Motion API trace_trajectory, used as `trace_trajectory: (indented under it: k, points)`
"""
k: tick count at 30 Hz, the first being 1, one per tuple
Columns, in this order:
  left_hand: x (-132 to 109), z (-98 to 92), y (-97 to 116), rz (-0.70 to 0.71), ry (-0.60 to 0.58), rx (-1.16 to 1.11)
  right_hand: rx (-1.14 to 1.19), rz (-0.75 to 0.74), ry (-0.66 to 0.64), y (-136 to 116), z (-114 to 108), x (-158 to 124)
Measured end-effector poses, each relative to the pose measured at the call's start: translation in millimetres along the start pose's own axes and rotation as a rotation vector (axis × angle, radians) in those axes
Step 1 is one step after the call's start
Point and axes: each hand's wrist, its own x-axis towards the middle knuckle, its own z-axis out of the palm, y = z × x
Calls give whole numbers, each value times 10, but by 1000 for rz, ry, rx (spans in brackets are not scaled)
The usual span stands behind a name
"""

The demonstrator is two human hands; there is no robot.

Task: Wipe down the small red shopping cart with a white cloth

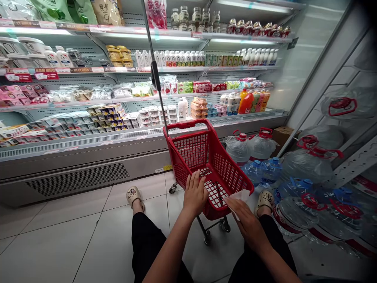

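Observation:
A red plastic shopping basket on wheels (216, 159) stands on the tiled floor in front of me, tilted toward me, with its handle (188, 125) at the far side. My left hand (194, 193) lies on the basket's near rim, fingers stretched out and together. My right hand (243, 212) rests at the basket's near right corner and presses a white cloth or tissue (241, 195) against the rim. My legs in black trousers and beige clogs (134, 195) straddle the basket.
A long refrigerated display (88, 145) with dairy, drinks and packaged food runs along the left and back. Large water jugs with red and blue caps (306, 165) are stacked at the right. A cardboard box (281, 135) sits behind them. A thin pole (154, 70) rises from the basket.

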Motion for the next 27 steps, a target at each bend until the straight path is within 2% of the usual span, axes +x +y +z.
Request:
trace_trajectory:
  k: [5, 7, 10, 14, 18, 22, 25, 27]
  points:
    - [136, -28, -52, 6, -46, -7, -187, 193, 59, 375, -247, -74]
    - [192, -45, -97, 5, -69, -9, -230, 214, 66, 451, -272, -56]
    - [243, -82, -174, -11, -90, 3, -198, 230, 65, 412, -231, 13]
    - [192, -122, -180, -67, -71, 57, -115, 275, 87, 167, -133, 68]
    - [-17, -93, -12, -32, -28, 73, -118, 123, 76, -196, -33, 106]
    - [-224, -98, 58, -23, 7, 58, -173, -89, -11, -479, 18, 245]
    - [-287, -174, -61, 5, 15, 46, -201, -229, -70, -402, -32, 371]
    - [-285, -230, -166, 26, 3, 43, -225, -231, -53, -228, -90, 433]
